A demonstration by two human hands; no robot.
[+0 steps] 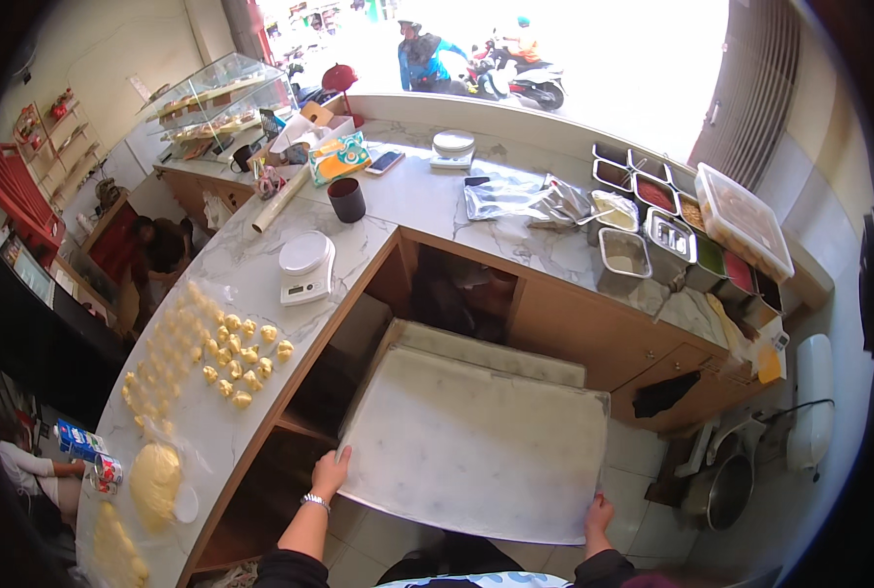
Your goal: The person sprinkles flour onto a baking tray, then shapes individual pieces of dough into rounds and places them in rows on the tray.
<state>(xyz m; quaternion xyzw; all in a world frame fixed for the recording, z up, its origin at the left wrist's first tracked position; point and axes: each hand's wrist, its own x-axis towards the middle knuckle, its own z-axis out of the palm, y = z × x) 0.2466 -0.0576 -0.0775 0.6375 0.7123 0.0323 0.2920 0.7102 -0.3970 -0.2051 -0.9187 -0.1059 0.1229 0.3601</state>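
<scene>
See the broad, pale tray [476, 446] at six o'clock, gripped along its left side by the fingers of the left hand [331, 473], toward seven, and near its lower right corner by those of the right hand [599, 514], toward five. Best to bear both sides evenly, minding the similar sheet [496, 348] overlapped beyond; cannot tell whether touching. Note thin, rectangular form and smudged, whitish face; compare lumpy yellow balls [236, 361] on veined tabletop [402, 206], toward nine.
</scene>
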